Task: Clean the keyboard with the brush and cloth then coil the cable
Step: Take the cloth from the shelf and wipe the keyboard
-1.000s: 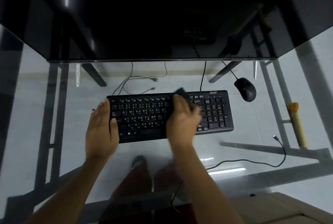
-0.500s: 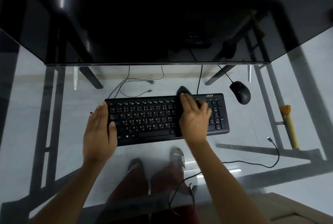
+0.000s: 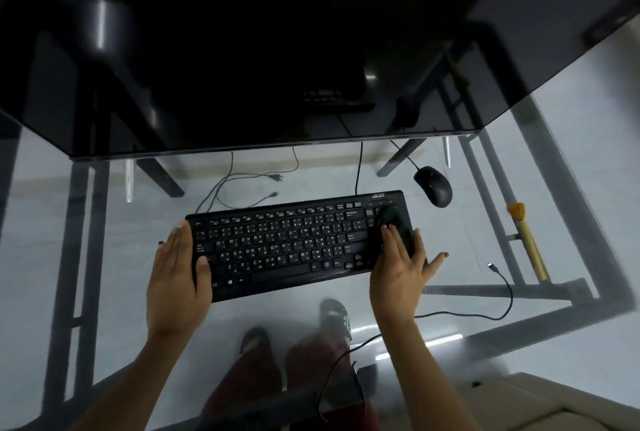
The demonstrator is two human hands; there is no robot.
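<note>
A black keyboard (image 3: 277, 243) lies on the glass desk, slightly tilted. My left hand (image 3: 176, 278) rests flat on its left end, thumb on the keys. My right hand (image 3: 398, 271) presses a dark cloth (image 3: 394, 222) onto the number pad at the right end. The keyboard's black cable (image 3: 358, 167) runs back from its top edge under the monitor. A brush with a yellow handle and orange tip (image 3: 526, 240) lies to the right.
A black mouse (image 3: 434, 186) sits behind the keyboard's right corner. A large dark monitor (image 3: 263, 49) overhangs the back. A loose cable with a plug (image 3: 498, 292) curves at the right. Through the glass desk (image 3: 104, 222) I see my legs and more cables.
My right hand has slid the cloth from the middle of the keyboard to its right end. My left hand stays on the left end.
</note>
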